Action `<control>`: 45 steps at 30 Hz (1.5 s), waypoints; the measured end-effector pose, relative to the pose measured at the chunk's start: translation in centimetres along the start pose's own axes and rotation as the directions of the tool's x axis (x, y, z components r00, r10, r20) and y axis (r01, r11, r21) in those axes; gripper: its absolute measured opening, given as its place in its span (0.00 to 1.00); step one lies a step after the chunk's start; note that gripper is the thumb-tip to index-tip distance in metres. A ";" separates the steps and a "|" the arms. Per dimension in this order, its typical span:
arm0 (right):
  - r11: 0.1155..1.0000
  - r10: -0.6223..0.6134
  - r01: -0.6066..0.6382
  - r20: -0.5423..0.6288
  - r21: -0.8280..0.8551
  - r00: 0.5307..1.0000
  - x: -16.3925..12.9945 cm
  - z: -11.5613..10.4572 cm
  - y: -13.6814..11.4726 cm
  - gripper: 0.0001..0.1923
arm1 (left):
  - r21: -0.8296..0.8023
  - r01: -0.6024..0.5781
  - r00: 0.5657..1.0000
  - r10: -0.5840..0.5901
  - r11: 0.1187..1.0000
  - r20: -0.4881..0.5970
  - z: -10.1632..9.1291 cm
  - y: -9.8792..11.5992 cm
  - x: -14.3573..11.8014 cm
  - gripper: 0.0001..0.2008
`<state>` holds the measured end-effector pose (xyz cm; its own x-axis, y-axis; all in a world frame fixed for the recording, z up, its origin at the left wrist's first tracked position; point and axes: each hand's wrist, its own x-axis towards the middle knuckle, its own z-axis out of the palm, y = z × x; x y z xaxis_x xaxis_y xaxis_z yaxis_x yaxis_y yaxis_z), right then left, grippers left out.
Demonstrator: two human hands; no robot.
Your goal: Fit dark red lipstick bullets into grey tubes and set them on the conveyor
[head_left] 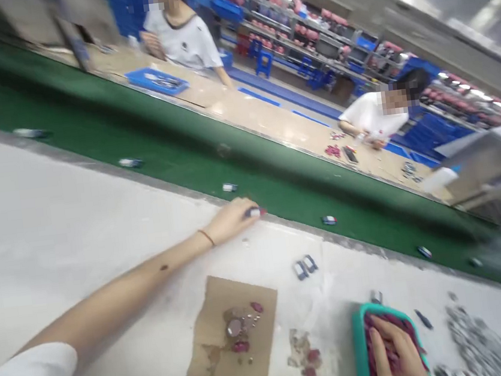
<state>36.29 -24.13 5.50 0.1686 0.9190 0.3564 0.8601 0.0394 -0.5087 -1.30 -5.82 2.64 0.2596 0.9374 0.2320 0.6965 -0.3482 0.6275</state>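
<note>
My left hand (238, 216) reaches out to the near edge of the green conveyor belt (272, 180). Its fingers are closed around a small dark-blue and white part (252, 212) with a red end. Down at the right, my right hand (400, 349) is inside a teal basket (360, 344) full of dark red pieces (395, 322). Thumb and fingers come together on these pieces; the exact grip is partly hidden. Two small blue and white parts (305, 267) lie side by side on the white table between my hands.
A stained cardboard sheet (205, 350) holds small red and metallic bits. More red scraps (313, 359) lie beside it. Grey parts (480, 337) are heaped at right. Similar parts (329, 220) sit spaced along the belt. Two people (186, 41) work across it, near a blue tray (157, 81).
</note>
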 end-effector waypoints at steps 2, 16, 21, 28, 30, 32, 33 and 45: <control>0.991 0.062 -0.065 -0.022 -0.120 0.998 -0.5 -2.3 2.2 0.21 | 0.031 0.009 1.000 -0.009 0.999 0.005 1.1 -0.7 3.5 0.17; 0.951 -0.088 0.112 0.095 -0.288 0.992 1.2 0.8 2.2 0.13 | 0.329 0.032 0.996 -0.059 0.944 0.073 0.2 -2.6 4.7 0.22; 0.969 -0.037 0.052 0.066 -0.240 0.997 1.6 1.5 2.3 0.15 | 0.348 0.114 0.991 -0.132 0.931 0.029 -0.4 -2.7 4.3 0.21; 0.989 0.146 -0.145 0.051 -0.022 0.988 1.8 1.0 2.0 0.16 | 0.189 0.263 0.962 -0.272 0.946 0.024 -1.5 -1.2 3.4 0.22; 0.978 0.195 -0.198 0.054 0.060 0.979 1.7 0.5 1.6 0.17 | 0.096 0.332 0.941 -0.336 0.938 0.035 -1.7 -0.4 2.6 0.23; 0.947 0.256 -0.261 0.051 0.187 0.965 1.5 0.0 0.8 0.17 | -0.007 0.384 0.921 -0.383 0.923 0.076 -1.9 0.6 1.1 0.25; 0.905 0.304 -0.306 0.055 0.295 0.951 1.4 -0.2 0.1 0.17 | -0.085 0.409 0.909 -0.398 0.909 0.126 -2.0 1.2 0.1 0.26; 0.469 0.241 -0.562 0.514 0.681 0.824 0.4 5.7 -9.7 0.11 | -0.678 0.632 0.773 -0.375 0.376 0.513 -2.1 6.9 -11.4 0.18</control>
<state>25.22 -21.92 6.07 0.0985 0.9678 -0.2316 -0.0199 -0.2308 -0.9728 -0.84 -18.87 5.93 0.2827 0.8539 -0.4368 -0.0271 0.4624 0.8863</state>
